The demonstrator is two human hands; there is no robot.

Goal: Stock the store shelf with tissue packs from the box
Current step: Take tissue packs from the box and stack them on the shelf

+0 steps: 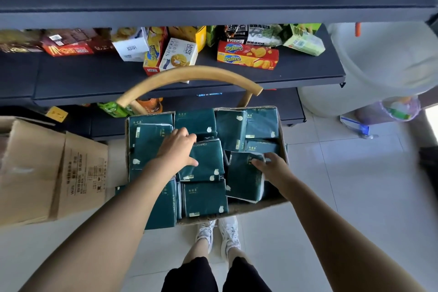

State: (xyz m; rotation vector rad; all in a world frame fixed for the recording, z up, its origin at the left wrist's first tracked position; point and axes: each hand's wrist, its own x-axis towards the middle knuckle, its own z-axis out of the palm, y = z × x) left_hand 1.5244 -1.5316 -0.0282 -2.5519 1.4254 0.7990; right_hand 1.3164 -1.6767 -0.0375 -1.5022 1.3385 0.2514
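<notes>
Left grip (176, 147): fingers curled over the upper left corner of the centre pack (206, 163), thumb laid on its face; clamped on it. Right grip (272, 166): fingertips hooked over the top edge of the right pack (244, 180), which tilts up out of the pile; clamped on it. Both packs dark green, lying in the box (251, 207) among other packs (203, 199) of the same kind, some flat, some on edge. Box: open cardboard, in front of a curved wooden chair back (189, 73). Shelf (94, 78): dark, beyond the chair, front part bare; cookie boxes (246, 55) stand and lie along its rear. Carton (35, 168): brown, on the floor (355, 185) left of the box. Tub (379, 66): white, right of the shelf. Shoes (218, 232): white, just below the box's near edge.
</notes>
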